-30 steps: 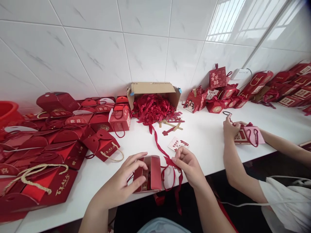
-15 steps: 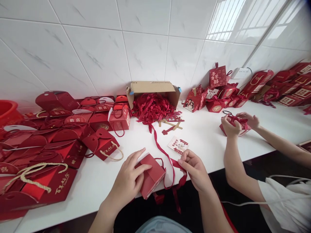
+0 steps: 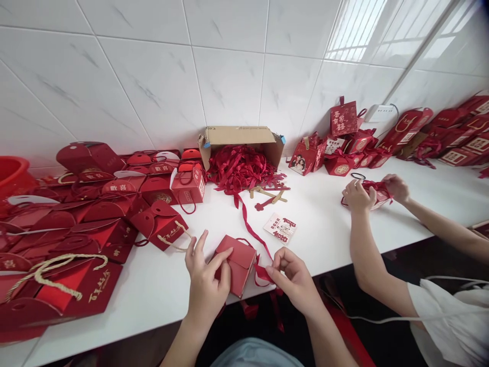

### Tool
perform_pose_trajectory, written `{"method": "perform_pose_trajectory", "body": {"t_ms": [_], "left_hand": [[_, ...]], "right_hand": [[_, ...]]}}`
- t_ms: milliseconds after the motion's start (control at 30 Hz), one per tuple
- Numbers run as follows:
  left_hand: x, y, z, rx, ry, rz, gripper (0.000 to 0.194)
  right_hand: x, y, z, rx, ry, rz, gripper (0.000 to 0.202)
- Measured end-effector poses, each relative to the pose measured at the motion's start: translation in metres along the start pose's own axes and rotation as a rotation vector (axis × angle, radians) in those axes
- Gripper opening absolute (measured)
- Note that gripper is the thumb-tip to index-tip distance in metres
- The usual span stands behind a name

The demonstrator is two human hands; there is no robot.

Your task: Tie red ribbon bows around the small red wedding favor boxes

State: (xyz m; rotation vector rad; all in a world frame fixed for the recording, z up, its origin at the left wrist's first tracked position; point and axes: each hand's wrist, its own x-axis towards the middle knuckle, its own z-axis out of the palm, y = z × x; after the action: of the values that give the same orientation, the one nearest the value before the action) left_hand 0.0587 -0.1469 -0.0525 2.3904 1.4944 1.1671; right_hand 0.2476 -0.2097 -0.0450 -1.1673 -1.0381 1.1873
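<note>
A small red box (image 3: 239, 265) lies near the front edge of the white table, with a dark red cord loop at its far side. My left hand (image 3: 209, 278) rests at the box's left side, its index finger on the top and its other fingers spread. My right hand (image 3: 292, 278) pinches a red ribbon (image 3: 250, 228) to the right of the box. That ribbon runs back to a heap of red ribbon (image 3: 244, 168) in an open cardboard box (image 3: 240, 135). Beyond my right hand lies a printed card (image 3: 280, 228).
Red gift boxes (image 3: 91, 219) crowd the left side beside a red basin (image 3: 13, 176). Tag strips (image 3: 273, 196) lie before the cardboard box. At right, another person's hands (image 3: 359, 196) handle a red box; more boxes (image 3: 342, 163) and a power strip (image 3: 380, 112) stand behind.
The small red box has turned and shifted slightly away from me. My left hand's fingers have lifted and spread more. My right hand has moved a little left and down with the ribbon.
</note>
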Motion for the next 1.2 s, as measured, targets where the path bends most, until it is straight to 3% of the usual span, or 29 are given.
{"method": "perform_pose_trajectory", "body": {"t_ms": [1200], "left_hand": [[0.0011, -0.0002, 0.0019, -0.003, -0.014, 0.017, 0.028]], "right_hand": [[0.0023, -0.0056, 0.0008, -0.05, -0.063, 0.002, 0.032]]}}
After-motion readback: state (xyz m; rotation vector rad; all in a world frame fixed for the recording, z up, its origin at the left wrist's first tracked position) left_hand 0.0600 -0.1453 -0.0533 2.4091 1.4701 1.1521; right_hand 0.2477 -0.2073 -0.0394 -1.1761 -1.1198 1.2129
